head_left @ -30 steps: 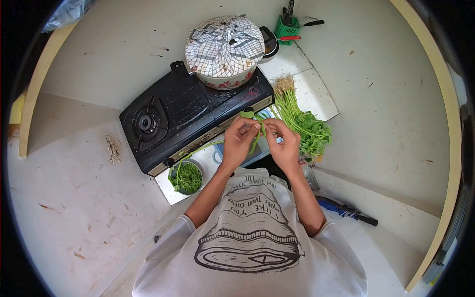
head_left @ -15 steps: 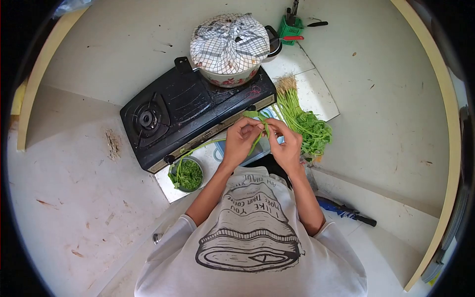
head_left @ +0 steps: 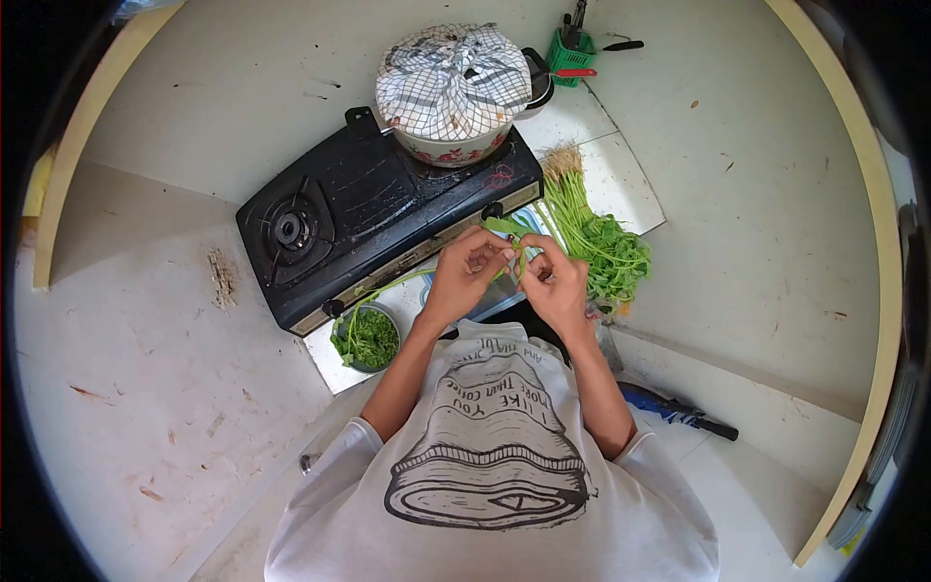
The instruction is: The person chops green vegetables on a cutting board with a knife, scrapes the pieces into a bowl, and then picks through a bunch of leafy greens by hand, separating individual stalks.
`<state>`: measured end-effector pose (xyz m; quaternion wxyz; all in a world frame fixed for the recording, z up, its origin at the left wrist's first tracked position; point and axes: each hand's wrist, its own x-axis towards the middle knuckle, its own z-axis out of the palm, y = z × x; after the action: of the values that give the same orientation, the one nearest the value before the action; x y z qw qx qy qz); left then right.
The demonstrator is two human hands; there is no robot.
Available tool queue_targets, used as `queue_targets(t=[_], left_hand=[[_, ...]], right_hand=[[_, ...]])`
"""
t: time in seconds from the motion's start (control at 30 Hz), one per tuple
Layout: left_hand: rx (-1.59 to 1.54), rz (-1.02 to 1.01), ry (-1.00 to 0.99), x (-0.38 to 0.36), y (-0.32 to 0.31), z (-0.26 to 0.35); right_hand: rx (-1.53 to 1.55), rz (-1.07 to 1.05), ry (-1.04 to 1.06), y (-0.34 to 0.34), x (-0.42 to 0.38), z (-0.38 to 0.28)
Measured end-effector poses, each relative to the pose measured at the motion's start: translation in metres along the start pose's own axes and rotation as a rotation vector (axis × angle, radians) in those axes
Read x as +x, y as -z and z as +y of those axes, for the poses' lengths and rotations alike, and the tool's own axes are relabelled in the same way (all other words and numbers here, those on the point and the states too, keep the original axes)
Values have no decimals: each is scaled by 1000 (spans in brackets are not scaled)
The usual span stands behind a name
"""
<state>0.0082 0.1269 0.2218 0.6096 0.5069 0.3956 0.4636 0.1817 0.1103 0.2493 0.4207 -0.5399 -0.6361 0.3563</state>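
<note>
My left hand [head_left: 464, 279] and my right hand [head_left: 556, 289] meet over a blue-rimmed tray [head_left: 485, 308], fingertips pinched close together. Both grip a leafy green stem [head_left: 522, 260], and one of its leaves [head_left: 504, 225] shows just above the fingers. The tray is partly hidden under my hands. To the right of my right hand lies a bunch of leafy greens [head_left: 611, 254] with roots still on. Left of my left hand stands a bowl of picked greens [head_left: 371, 339], with a long stem reaching from it toward my left hand.
A black two-burner stove [head_left: 373, 209] sits behind my hands. On it rests a flowered pot [head_left: 456, 153] covered by a checked cloth [head_left: 451, 87]. A green basket [head_left: 570, 53] with utensils stands at the back, near a red-handled tool [head_left: 575, 73].
My fingers have shifted slightly on the stem, and the right hand's fingers have curled a little more. The camera view has moved slightly.
</note>
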Motion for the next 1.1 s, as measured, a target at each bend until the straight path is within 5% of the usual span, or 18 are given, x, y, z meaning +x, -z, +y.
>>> queue_targets(t=[0.37,0.7,0.93,1.1], left_hand=[[-161,66,71,-12,-2,2],[-218,147,195,-16,20,-5],[-228,156,228,-14,15,2],[-243,151,227,-12,13,0]], right_hand=[[510,229,-243,24,8,34],[110,-122,-355,17,-10,164],[-74,-130,-344,2,21,184],[177,-48,-324,-8,42,203]])
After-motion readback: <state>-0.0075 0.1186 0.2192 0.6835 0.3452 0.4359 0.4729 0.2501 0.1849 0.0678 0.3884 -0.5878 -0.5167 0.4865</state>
